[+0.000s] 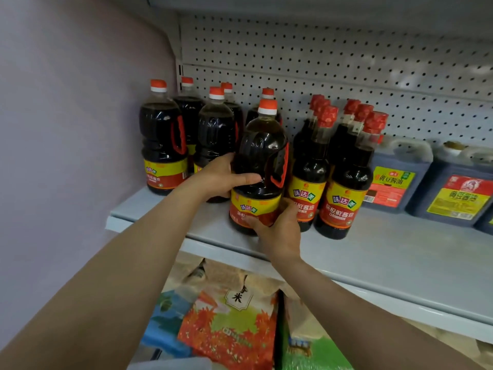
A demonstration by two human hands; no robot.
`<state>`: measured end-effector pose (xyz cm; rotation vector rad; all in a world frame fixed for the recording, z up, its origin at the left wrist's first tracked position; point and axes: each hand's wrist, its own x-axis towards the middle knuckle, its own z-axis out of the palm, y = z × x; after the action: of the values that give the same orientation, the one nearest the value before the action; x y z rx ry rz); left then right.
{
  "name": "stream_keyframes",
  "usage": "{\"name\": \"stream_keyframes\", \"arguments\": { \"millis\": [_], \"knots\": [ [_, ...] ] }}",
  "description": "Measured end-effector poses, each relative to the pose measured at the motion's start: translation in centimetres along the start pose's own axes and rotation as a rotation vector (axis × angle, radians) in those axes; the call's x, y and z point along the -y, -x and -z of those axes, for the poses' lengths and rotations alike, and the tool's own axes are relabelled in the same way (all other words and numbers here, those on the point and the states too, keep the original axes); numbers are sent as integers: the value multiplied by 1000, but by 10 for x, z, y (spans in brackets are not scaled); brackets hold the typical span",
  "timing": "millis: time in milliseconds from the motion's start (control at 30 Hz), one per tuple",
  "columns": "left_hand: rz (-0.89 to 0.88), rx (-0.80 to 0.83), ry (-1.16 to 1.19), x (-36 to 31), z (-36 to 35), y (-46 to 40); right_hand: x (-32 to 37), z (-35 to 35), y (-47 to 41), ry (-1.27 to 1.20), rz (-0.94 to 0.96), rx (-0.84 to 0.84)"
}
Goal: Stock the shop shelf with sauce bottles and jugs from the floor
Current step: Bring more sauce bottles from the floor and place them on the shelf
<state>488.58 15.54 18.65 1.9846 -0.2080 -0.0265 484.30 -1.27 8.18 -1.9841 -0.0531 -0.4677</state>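
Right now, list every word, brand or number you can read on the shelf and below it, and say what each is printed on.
"味达美": label of the jug gripped by the left hand and right hand.
"味达美" and "味极鲜酱油": front slim bottle.
"黄豆酱油": green-labelled blue jug.
"米": bag under the shelf.
Fine print, the far-left jug's label and the red-and-yellow label at far right: too small or blurred to read.

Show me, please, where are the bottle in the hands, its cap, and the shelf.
bottle [260, 161]: head view, on its dark body above the label.
cap [267, 106]: head view, on the orange top.
shelf [373, 252]: head view, on the bare grey board near the front.
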Motion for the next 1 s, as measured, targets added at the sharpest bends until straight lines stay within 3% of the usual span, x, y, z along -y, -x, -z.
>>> {"name": "stream_keyframes", "arguments": {
  "millis": [233,433,533,800,1000],
  "knots": [
    [41,-65,-30,-1,-2,-30,-9,-16,-8,12,92,112],
    [87,-109,-177,-7,-3,-59,-9,-21,-33,16,42,177],
    [162,-96,-144,-8,1,-70,-11,-22,-39,27,33,214],
    [169,-104,-84,-5,0,-81,-15,-25,-46,99,10,256],
    [137,-183,-264,-6,-9,-79,-9,-25,-49,62,-25,266]
  ]
}}
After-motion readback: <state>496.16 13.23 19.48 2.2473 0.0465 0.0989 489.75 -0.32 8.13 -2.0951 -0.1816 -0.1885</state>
